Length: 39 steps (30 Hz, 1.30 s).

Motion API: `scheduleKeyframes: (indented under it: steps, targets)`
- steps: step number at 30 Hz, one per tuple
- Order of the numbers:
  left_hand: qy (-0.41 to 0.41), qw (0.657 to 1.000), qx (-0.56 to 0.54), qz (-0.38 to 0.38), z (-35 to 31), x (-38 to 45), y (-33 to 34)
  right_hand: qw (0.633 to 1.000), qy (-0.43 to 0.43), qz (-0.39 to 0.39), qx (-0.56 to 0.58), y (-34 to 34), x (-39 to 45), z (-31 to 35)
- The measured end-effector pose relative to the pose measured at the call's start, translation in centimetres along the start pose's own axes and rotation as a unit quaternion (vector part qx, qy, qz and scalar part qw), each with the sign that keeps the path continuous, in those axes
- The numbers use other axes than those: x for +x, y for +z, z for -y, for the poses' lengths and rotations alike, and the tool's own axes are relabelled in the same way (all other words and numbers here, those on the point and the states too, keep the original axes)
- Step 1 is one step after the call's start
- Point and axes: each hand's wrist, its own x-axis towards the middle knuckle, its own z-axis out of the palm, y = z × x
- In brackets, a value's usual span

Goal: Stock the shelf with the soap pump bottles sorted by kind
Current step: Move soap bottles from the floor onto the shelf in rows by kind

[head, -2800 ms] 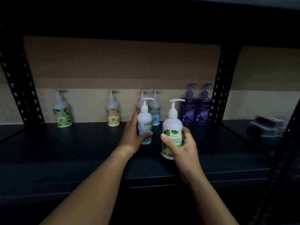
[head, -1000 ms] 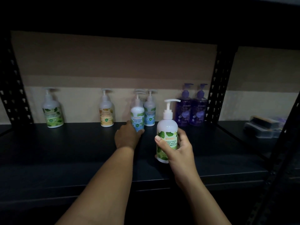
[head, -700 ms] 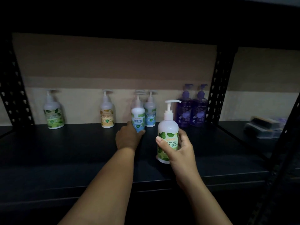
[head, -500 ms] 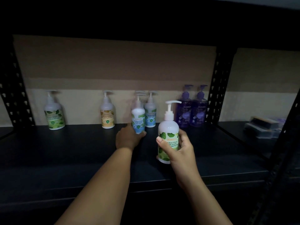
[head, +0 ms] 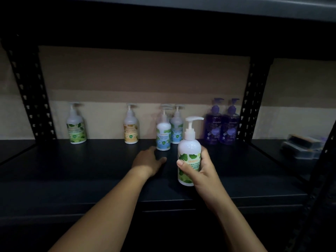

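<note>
Head view: my right hand [head: 201, 171] grips green-leaf pump bottle [head: 189, 160] mid-body, rigid, slick; left hand [head: 148, 160] relaxed, empty.

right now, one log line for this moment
left hand: open, behind blue-label bottle | right hand: grips green-leaf bottle | matching green bottle: far left

You are looking into a dim, underexposed scene; the shelf [head: 72, 166] is near black; the back wall [head: 145, 84] catches faint light; your left hand [head: 149, 160] is motion-blurred; uprights bow at the edges.
</note>
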Motion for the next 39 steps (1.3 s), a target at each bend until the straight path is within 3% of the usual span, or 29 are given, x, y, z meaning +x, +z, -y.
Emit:
scheduleKeyframes:
  steps: [6,14,21,30,35,39]
  targets:
    - [0.087,0.996,0.009,0.01,2.9,-6.0,-2.7,1.0,-0.011,0.008,-0.022,2.7,-0.5,-0.1]
    - [0.13,0.987,-0.01,0.096,8.6,-9.3,-7.7,0.999,0.002,-0.02,-0.043,5.8,-0.3,-0.8]
    - [0.086,0.987,0.051,0.123,13.2,-9.6,-10.5,0.988,-0.001,-0.021,-0.156,8.5,0.5,-0.9]
    - [0.032,0.99,0.077,0.117,18.8,-8.9,-14.3,0.962,-0.042,-0.016,-0.271,17.2,3.9,-2.2]
    - [0.003,0.992,0.08,0.098,20.4,-8.2,-15.6,0.97,0.016,0.013,-0.244,22.3,7.8,-3.5]
    - [-0.024,0.997,0.063,0.045,20.8,-7.8,-15.4,0.969,-0.003,0.007,-0.247,25.6,11.0,-5.2]
